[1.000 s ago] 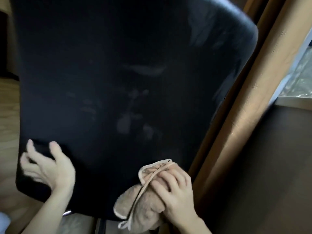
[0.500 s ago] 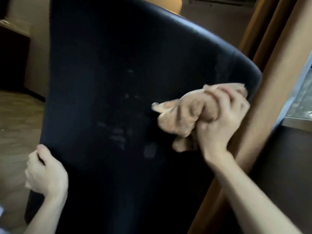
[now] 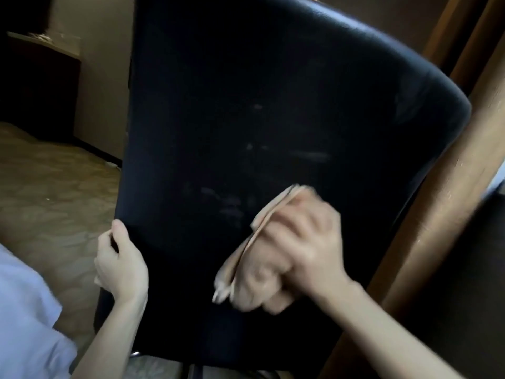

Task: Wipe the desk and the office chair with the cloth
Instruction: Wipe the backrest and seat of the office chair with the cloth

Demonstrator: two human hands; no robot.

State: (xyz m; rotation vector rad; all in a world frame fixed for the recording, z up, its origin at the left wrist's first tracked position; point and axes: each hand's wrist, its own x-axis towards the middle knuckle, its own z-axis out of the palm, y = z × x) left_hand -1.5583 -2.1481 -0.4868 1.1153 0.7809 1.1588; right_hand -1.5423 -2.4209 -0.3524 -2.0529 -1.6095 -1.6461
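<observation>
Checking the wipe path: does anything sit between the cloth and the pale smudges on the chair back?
Nothing visible. The cloth, gripped by the right hand, lies beside the smudges; the left hand grips the chair edge.

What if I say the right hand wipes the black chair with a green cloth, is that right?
No. The head view shows the cloth is beige, not green; the right hand does wipe the black chair with it.

Cloth in right hand — on chair back
</observation>
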